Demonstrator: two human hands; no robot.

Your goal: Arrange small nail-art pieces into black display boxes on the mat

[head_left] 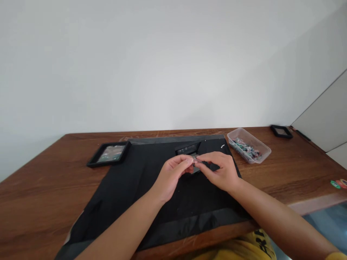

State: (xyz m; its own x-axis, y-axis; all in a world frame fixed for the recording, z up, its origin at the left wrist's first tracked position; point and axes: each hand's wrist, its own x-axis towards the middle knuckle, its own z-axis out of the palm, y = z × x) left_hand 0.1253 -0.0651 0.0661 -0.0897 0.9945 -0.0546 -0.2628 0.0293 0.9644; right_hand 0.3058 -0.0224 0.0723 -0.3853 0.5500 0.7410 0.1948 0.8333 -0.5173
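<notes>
My left hand point(173, 174) and my right hand point(220, 169) meet over a black mat point(130, 187) on the wooden table point(40, 187). Together their fingertips pinch a small pale item point(195, 161); it is too small to make out. Just behind the hands lies an open black tray point(189, 148) on the mat. A clear plastic tub point(249, 145) with several small green and pink pieces stands to the right of my right hand.
A black framed tray point(110, 154) with small pieces lies on the table at the left. Another small black tray point(281, 131) sits at the far right corner. A few coloured discs point(339, 183) lie at the right edge. A white wall rises behind.
</notes>
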